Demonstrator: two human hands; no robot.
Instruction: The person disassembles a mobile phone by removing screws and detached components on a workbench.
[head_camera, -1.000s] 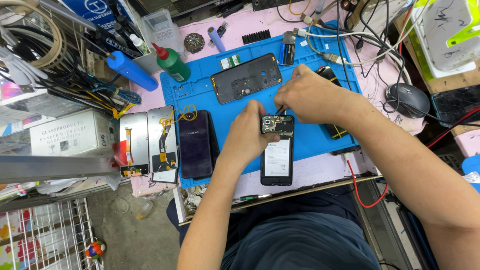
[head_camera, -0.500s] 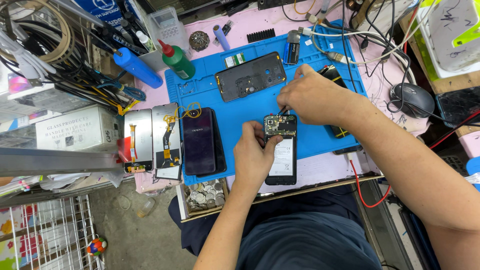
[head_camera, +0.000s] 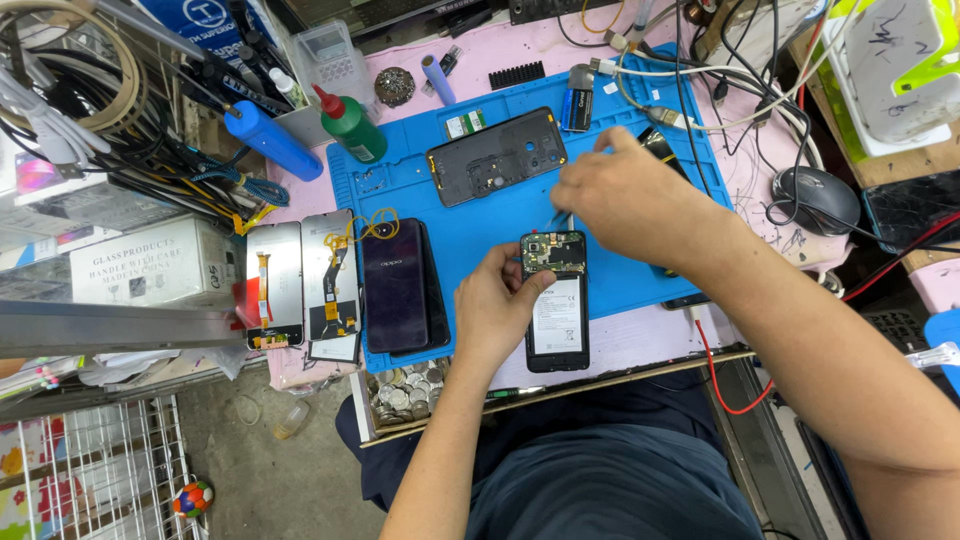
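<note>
Steadying the opened phone (head_camera: 556, 305) with left hand (head_camera: 497, 305) fingers curled on its edge; right hand (head_camera: 630, 200) fingers pinch a thin tool just above its circuit board; next move probably needs a steady, precise tip.

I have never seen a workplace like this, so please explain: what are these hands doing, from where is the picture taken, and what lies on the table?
The picture comes from a camera on the person's head, looking down. The left hand steadies an opened phone with its back removed. The right hand holds a thin tool over the phone's top. All this lies on a blue mat. Also there: a black back cover, a dark phone, two screen panels, a green bottle and a blue bottle.
</note>
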